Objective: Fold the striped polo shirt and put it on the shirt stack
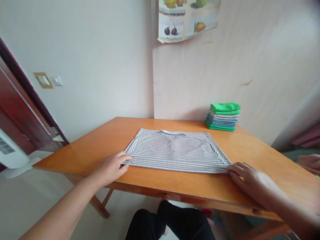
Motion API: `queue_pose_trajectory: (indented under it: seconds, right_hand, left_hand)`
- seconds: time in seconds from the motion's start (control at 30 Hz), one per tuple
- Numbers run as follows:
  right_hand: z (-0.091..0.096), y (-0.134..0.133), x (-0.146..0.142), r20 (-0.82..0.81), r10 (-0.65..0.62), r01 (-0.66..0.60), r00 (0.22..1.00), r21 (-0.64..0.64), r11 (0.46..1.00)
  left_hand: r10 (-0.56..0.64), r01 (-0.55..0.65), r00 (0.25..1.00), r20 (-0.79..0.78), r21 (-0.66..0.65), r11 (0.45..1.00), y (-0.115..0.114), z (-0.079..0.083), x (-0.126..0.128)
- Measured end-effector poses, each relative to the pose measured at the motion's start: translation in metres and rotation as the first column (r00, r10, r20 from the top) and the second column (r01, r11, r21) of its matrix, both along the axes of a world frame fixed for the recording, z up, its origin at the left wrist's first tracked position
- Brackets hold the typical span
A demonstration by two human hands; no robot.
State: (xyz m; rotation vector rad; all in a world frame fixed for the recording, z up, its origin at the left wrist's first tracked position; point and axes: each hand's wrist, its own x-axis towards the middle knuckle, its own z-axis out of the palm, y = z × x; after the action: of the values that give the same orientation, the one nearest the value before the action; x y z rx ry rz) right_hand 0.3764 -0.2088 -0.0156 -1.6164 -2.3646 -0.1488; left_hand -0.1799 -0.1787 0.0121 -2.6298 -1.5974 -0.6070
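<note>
A grey-and-white striped shirt (172, 151) lies flat on the table, folded into a wide shape with its collar at the far edge. My left hand (116, 166) pinches the near left corner, thumb below the cloth's edge and fingers on top. At the near right corner, my right hand (243, 176) has its fingertips closed on the cloth. Between the two hands the near edge runs almost straight.
The wooden table (87, 150) stands against the wall. At its back right is a stack of folded clothes (223, 116), green on top. Another person's hand (310, 163) shows at the far right. A fruit poster (188, 20) hangs above.
</note>
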Motion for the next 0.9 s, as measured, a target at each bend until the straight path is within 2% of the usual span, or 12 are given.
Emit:
queue_pose_trajectory:
  seconds: [0.13,0.27,0.47,0.7,0.9]
  right_hand:
    - [-0.008,0.001,0.006,-0.008,0.001,-0.001,1.0,0.016,1.0]
    - [-0.006,0.0,0.002,-0.025,-0.009,0.01,1.0,0.045,0.999]
    - [0.002,0.002,-0.007,-0.075,-0.001,0.004,0.997,0.04,0.999]
    - [-0.002,0.012,0.003,-0.141,0.015,-0.019,0.99,-0.027,0.999]
    - [0.01,0.013,0.006,-0.218,0.047,-0.064,0.975,-0.072,0.995]
  left_hand:
    - [0.048,-0.047,0.998,-0.031,0.023,0.999,-0.002,-0.001,0.004]
    - [0.093,-0.087,0.994,-0.062,0.09,0.992,0.0,-0.01,0.005]
    - [0.059,-0.058,0.998,0.0,0.113,0.992,0.002,-0.016,0.002]
    - [0.054,-0.058,0.995,0.08,0.053,0.997,0.003,-0.008,0.002]
    - [0.051,-0.044,0.993,0.102,-0.062,0.997,0.002,0.006,-0.006]
